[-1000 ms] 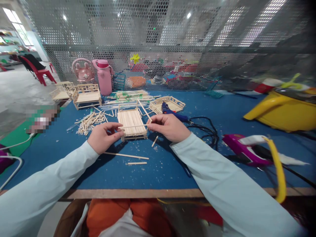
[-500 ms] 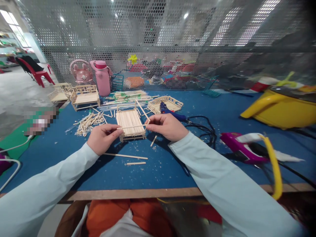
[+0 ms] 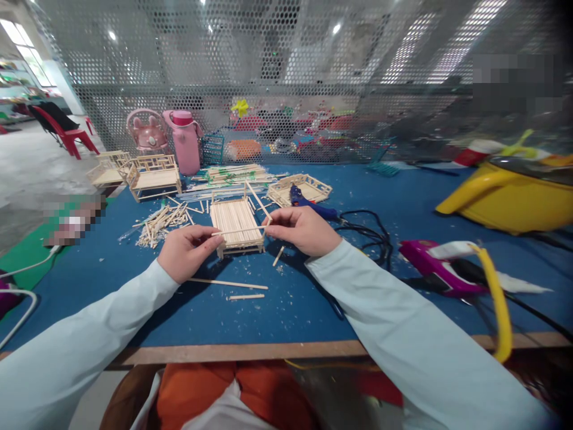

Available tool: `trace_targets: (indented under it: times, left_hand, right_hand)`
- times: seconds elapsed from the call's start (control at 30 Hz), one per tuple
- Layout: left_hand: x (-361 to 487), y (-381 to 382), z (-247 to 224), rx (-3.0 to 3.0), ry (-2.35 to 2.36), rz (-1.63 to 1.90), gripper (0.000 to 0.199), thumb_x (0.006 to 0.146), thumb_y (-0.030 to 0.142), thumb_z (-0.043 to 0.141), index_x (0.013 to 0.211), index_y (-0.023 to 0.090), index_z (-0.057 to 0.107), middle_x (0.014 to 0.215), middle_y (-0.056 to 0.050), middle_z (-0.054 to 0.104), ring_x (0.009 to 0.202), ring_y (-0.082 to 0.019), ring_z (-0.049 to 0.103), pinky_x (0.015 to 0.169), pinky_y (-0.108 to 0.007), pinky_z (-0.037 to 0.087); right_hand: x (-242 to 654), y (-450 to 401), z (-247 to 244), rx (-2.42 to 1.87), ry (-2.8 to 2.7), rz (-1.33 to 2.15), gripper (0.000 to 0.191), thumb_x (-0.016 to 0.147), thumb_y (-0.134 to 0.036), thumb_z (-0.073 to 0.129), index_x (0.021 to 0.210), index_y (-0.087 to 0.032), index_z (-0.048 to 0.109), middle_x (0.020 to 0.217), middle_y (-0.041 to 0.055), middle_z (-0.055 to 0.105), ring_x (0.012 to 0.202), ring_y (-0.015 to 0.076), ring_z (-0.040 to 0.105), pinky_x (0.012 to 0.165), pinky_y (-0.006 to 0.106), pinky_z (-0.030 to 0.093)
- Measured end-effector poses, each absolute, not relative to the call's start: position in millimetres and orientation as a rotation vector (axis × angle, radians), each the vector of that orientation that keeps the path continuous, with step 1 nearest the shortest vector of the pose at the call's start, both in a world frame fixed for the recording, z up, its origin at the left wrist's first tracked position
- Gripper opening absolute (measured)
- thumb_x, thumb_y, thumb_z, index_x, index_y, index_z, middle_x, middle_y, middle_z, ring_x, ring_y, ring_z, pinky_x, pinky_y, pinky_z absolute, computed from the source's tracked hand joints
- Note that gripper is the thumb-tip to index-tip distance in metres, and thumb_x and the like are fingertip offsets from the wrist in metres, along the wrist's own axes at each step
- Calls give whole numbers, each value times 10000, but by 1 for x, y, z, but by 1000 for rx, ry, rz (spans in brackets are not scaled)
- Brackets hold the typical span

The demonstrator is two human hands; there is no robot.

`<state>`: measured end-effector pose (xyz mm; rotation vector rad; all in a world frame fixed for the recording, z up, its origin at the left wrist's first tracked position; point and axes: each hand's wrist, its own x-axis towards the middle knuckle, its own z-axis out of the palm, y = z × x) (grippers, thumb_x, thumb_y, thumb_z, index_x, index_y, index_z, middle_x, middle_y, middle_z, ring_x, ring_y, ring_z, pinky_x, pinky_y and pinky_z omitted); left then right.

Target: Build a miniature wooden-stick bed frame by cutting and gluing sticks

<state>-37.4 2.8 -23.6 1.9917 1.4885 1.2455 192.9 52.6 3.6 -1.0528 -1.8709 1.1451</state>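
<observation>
Between my two hands runs a thin wooden stick [image 3: 242, 230], held level above the front of a small slatted stick frame [image 3: 233, 215] with short legs. My left hand [image 3: 185, 251] pinches its left end between thumb and fingers. At the other end my right hand [image 3: 304, 230] is closed on the stick, where a second stick [image 3: 258, 200] meets it at an angle and slants up and away. Whether the two sticks are joined is hidden by my fingers. Loose sticks [image 3: 230, 283] lie on the blue table [image 3: 215, 322] in front of the frame.
A blue glue gun [image 3: 313, 206] with a black cord lies right of the frame, by a hexagonal stick tray [image 3: 295, 186]. Cut sticks [image 3: 165, 222] are heaped at left. Behind stand stick furniture [image 3: 154, 176] and a pink bottle [image 3: 185, 143]. A purple tool [image 3: 441, 269] lies right.
</observation>
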Motion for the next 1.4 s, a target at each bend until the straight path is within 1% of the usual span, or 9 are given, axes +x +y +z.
trace_targets:
  times: [0.27,0.53,0.6,0.73,0.83,1.0,1.1,1.23,1.4]
  left_hand:
    - [-39,5,-25,2072,1476,1299,252,793,347,529,788,167,706,759,-46,717,698,-162,642,651,-263,505]
    - [-34,-19,-9,2395,1256,1800,125,780,192,589,828,155,698,751,-49,677,680,-119,597,641,-227,484]
    - [-27,-29,-8,2449,1094,1738,125,785,171,585,851,159,691,742,-52,668,675,-116,589,624,-219,482]
    - [-14,-39,-9,2548,894,1520,139,810,181,554,870,142,673,740,-66,668,684,-127,584,637,-232,478]
    - [-3,-42,-6,2651,965,1118,216,835,269,512,949,141,644,831,-89,677,773,-175,600,711,-293,470]
    - [22,-38,-2,2442,1066,603,312,892,311,357,850,141,616,736,-67,640,643,-166,559,584,-267,404]
    - [29,-25,-7,2056,1018,708,277,887,283,352,879,146,592,578,6,524,522,-106,459,521,-220,349]
    - [30,-13,-19,1370,833,746,278,851,377,410,979,152,509,495,75,435,354,-48,261,377,-178,221]
    - [28,-15,-28,1110,668,830,363,678,444,636,831,140,510,586,15,561,393,-39,362,380,-165,268]
  right_hand:
    - [195,56,3,-1036,-1895,1125,174,634,-265,655,749,-147,600,650,-18,576,587,89,509,626,261,425]
    - [201,1,26,-887,-1756,716,141,774,-319,554,814,-186,531,609,-27,529,532,91,479,505,219,389]
    - [196,-27,21,-863,-1827,742,198,803,-334,533,939,-189,541,685,-2,560,587,111,515,524,230,406]
    - [187,-58,5,-938,-1831,730,153,889,-283,412,847,-192,527,590,-25,515,515,93,482,498,213,391]
    - [186,-58,2,-998,-1957,706,143,896,-283,389,867,-191,494,575,-34,498,514,97,480,505,216,381]
    - [194,-44,5,-1083,-2112,708,191,912,-293,298,1021,-183,411,618,-22,552,563,120,543,557,228,425]
    - [222,-25,0,-1401,-2032,377,334,896,-298,299,1189,-147,357,735,34,608,654,164,584,644,289,465]
    - [267,-1,-13,-1856,-2270,-55,465,735,-186,492,1185,-71,472,1094,195,593,1014,298,565,882,408,420]
    - [272,6,-16,-1973,-2382,-38,524,744,-159,447,1262,-84,448,1211,165,565,1091,248,554,903,321,428]
